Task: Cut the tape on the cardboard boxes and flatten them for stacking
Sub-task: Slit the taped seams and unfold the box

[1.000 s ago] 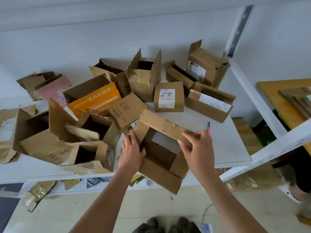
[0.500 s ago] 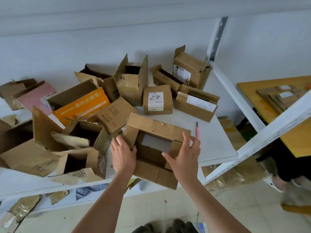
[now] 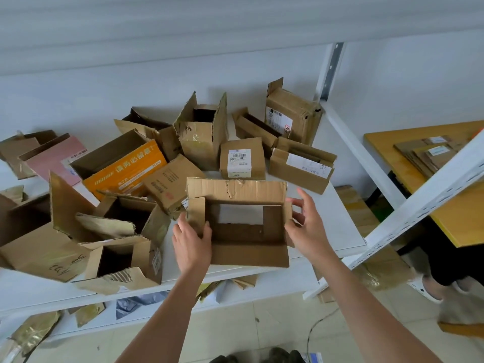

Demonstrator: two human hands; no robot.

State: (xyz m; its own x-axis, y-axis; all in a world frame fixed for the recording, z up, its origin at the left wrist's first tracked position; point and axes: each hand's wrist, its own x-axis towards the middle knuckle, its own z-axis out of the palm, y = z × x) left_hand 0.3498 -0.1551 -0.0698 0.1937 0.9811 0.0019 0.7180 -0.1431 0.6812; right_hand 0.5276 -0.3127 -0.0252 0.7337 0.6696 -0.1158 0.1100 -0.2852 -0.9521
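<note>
White shelving (image 3: pixel 327 205) carries our open-ended box (image 3: pixel 237 226) at its front edge. Our left hand (image 3: pixel 192 243) grips the box's left flap; our right hand (image 3: pixel 307 226), fingers spread, touches its right side. We should press opposite corners inward, collapsing it flat.

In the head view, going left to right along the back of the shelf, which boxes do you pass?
Pink box → orange box → tall open box → small box with a white label → upright labelled box in the corner.
</note>
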